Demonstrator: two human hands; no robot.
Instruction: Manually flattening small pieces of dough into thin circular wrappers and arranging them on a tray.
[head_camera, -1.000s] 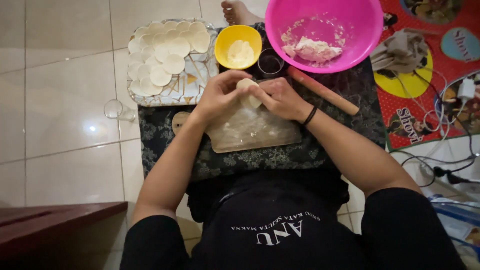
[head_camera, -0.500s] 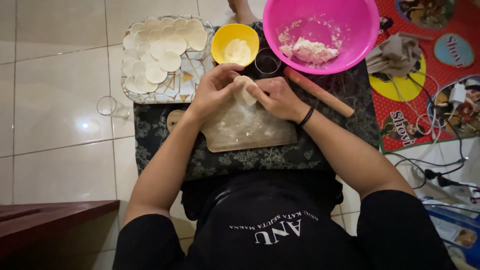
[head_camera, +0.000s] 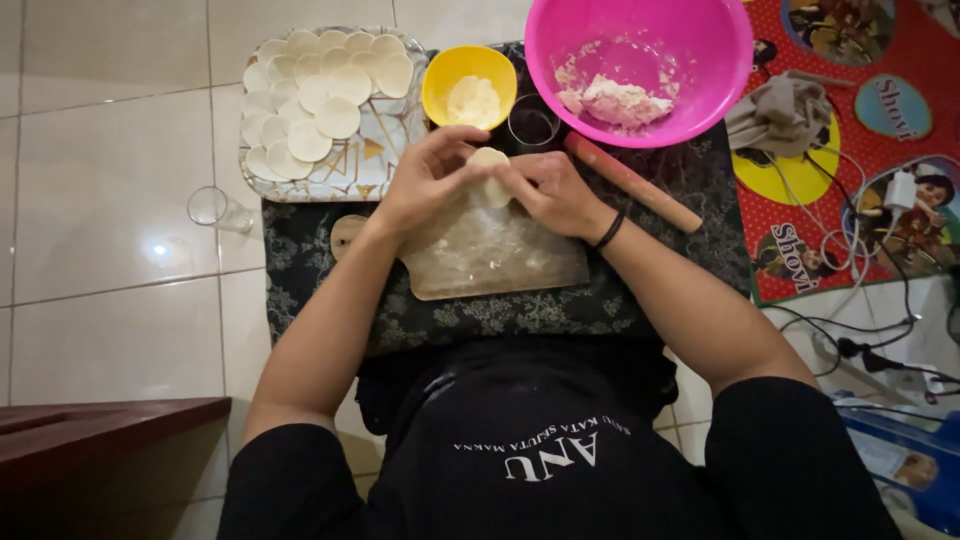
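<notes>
Looking down from the head camera, we hold a small dough round between our left hand and right hand, fingers pinched on its edges, above the floured board. The yellow bowl sits at twelve o'clock, the pink bowl at one, the tray of cut rounds at ten.

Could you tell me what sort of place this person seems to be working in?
Probably a home floor used for food preparation: pale floor tiles, a floured board on a dark cloth, a tray of dough discs, and a pink bowl. Both hands hold a dough piece.
</notes>
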